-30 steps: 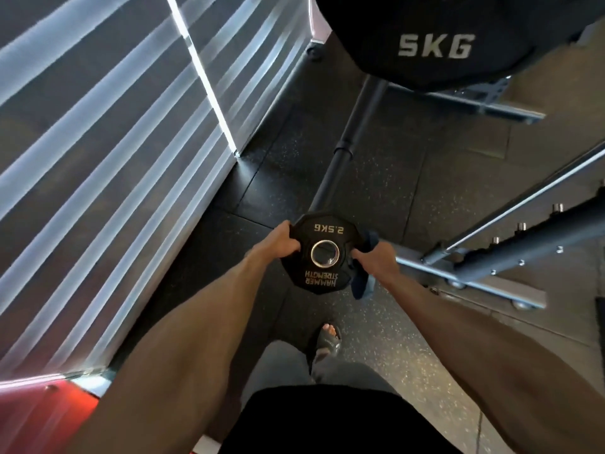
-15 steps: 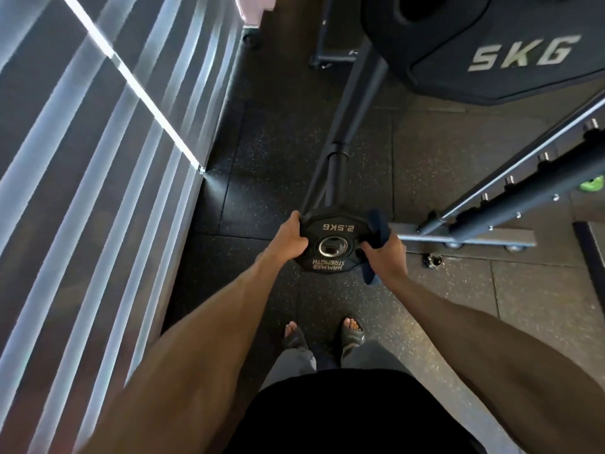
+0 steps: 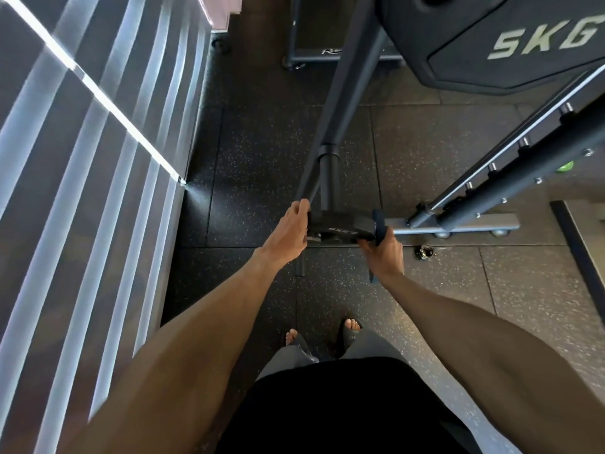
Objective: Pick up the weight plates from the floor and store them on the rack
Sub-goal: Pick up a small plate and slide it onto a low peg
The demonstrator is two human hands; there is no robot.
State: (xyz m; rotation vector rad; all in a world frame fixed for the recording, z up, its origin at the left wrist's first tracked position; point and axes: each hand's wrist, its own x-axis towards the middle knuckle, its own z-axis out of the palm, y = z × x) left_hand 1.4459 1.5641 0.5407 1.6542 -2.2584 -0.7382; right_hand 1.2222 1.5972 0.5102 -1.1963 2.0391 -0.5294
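A small black 2.5 kg weight plate (image 3: 340, 226) is held low in front of me, tilted almost edge-on so its face is barely readable. My left hand (image 3: 288, 234) grips its left rim and my right hand (image 3: 383, 250) grips its right rim, with a dark blue strap over that palm. The plate sits right at the lower end of a dark rack post (image 3: 327, 178). A large black 5 kg plate (image 3: 491, 37) hangs on the rack at the top right.
A striped, lit wall panel (image 3: 91, 178) runs along the left. Grey rack base rail (image 3: 458, 224) and slanted bars with pegs (image 3: 523, 142) fill the right. A small metal collar (image 3: 424, 252) lies on the rubber floor. My sandalled feet (image 3: 350, 332) stand below.
The plate has tipped from face-up to nearly edge-on and moved forward against the rack post. My view has shifted closer to the rack, and both hands kept their hold.
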